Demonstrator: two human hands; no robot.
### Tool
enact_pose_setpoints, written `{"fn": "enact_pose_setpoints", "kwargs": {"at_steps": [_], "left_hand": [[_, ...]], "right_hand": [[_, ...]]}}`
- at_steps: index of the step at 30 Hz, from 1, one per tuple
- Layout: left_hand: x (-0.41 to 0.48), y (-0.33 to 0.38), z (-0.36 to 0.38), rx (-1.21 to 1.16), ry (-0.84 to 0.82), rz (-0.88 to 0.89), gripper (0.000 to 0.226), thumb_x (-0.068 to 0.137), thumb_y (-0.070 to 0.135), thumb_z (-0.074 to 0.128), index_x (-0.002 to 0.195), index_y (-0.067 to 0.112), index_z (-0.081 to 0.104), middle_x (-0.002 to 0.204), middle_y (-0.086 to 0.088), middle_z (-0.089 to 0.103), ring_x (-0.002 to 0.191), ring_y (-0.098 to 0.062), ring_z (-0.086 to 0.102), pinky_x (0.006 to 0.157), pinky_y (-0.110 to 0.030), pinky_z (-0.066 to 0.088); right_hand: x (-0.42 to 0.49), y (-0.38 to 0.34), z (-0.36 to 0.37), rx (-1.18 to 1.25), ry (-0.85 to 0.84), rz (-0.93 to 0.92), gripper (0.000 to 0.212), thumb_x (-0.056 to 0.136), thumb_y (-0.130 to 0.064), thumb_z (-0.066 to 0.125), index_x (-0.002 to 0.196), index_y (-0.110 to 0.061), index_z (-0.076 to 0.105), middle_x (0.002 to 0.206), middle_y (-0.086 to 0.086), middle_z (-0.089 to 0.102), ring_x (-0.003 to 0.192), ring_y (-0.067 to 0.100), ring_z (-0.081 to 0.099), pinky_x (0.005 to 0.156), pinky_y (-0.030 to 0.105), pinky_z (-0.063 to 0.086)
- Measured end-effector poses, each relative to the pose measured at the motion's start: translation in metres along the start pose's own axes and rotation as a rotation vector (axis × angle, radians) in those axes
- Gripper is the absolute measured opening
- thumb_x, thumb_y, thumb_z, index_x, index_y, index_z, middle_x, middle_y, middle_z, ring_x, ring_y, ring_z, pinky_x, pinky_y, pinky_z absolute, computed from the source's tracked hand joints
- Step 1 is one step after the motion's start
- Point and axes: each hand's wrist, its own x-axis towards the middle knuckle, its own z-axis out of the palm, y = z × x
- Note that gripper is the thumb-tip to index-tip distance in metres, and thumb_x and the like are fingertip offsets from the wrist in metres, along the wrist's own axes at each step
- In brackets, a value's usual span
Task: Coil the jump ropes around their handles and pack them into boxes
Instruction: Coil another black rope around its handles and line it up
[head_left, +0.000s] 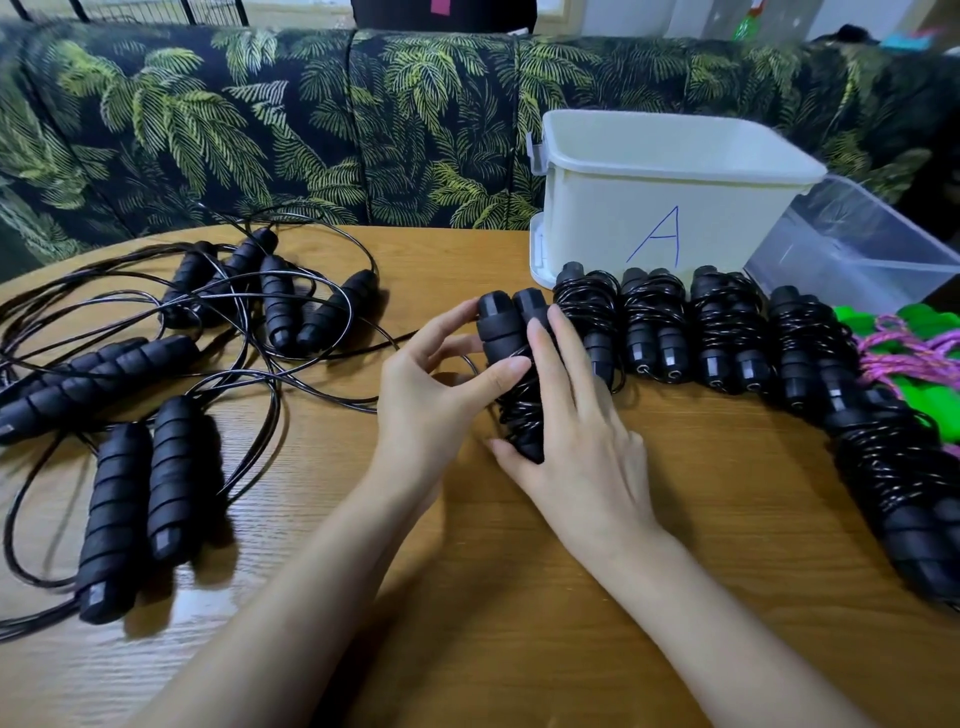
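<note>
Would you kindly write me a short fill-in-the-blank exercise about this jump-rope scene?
The white box is marked with the blue letter ____.
The left hand and right hand hold one coiled bundle whose handles are ____ in colour.
The uncoiled ropes lie on the person's ____ side of the table.
Missing words: A; black; left.

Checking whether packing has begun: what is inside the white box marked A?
Only the far inner wall of the white box shows, and it is bare. The near wall hides the floor, so anything lying low cannot be seen.
</note>
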Motion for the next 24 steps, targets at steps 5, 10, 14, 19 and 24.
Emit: {"fn": "enact_pose_setpoints", "kwargs": {"at_steps": [5, 10, 14, 19, 24], "left_hand": [[0.003, -0.001, -0.002, -0.001, -0.075, 0.010, 0.065, 0.068, 0.018, 0.084, 0.127, 0.030, 0.060, 0.097, 0.008, 0.070, 0.077, -0.008, 0.066, 0.080, -0.031, 0.059], [0.009, 0.000, -0.009, -0.004, -0.193, 0.050, 0.065, 0.070, 0.020, 0.076, 0.132, 0.024, 0.056, 0.106, -0.003, 0.071, 0.093, -0.007, 0.068, 0.079, -0.022, 0.054], [0.011, 0.001, -0.014, -0.037, -0.271, 0.051, 0.059, 0.077, 0.017, 0.071, 0.134, 0.022, 0.054, 0.108, -0.003, 0.074, 0.103, -0.012, 0.068, 0.083, -0.025, 0.054], [0.011, 0.003, -0.014, -0.053, -0.264, 0.057, 0.058, 0.078, 0.018, 0.070, 0.134, 0.022, 0.053, 0.109, -0.007, 0.071, 0.090, -0.011, 0.070, 0.077, -0.024, 0.054], [0.009, 0.003, -0.012, -0.038, -0.196, 0.088, 0.055, 0.077, 0.017, 0.074, 0.128, 0.025, 0.057, 0.102, 0.000, 0.071, 0.083, -0.004, 0.067, 0.074, -0.020, 0.053]], "right_hand": [[-0.001, 0.006, 0.007, 0.155, 0.054, -0.021, 0.081, 0.072, -0.039, 0.078, 0.137, -0.015, 0.037, 0.161, 0.003, 0.030, 0.127, 0.023, 0.057, 0.064, 0.037, 0.059], [0.001, 0.016, 0.006, 0.403, 0.020, 0.062, 0.076, 0.074, -0.040, 0.076, 0.139, -0.017, 0.043, 0.161, -0.005, 0.030, 0.132, 0.009, 0.046, 0.091, 0.021, 0.047], [0.004, 0.023, 0.001, 0.727, -0.033, 0.112, 0.074, 0.072, -0.039, 0.076, 0.138, -0.020, 0.047, 0.157, -0.010, 0.033, 0.141, 0.003, 0.034, 0.110, 0.031, 0.042], [0.002, 0.017, -0.004, 0.829, -0.049, 0.121, 0.072, 0.079, -0.035, 0.074, 0.144, -0.021, 0.048, 0.143, -0.014, 0.040, 0.140, 0.010, 0.036, 0.106, 0.045, 0.045], [0.002, 0.013, 0.001, 0.743, -0.096, 0.055, 0.065, 0.091, -0.033, 0.062, 0.150, -0.034, 0.034, 0.160, -0.007, 0.026, 0.147, 0.004, 0.023, 0.119, 0.024, 0.025]]}}
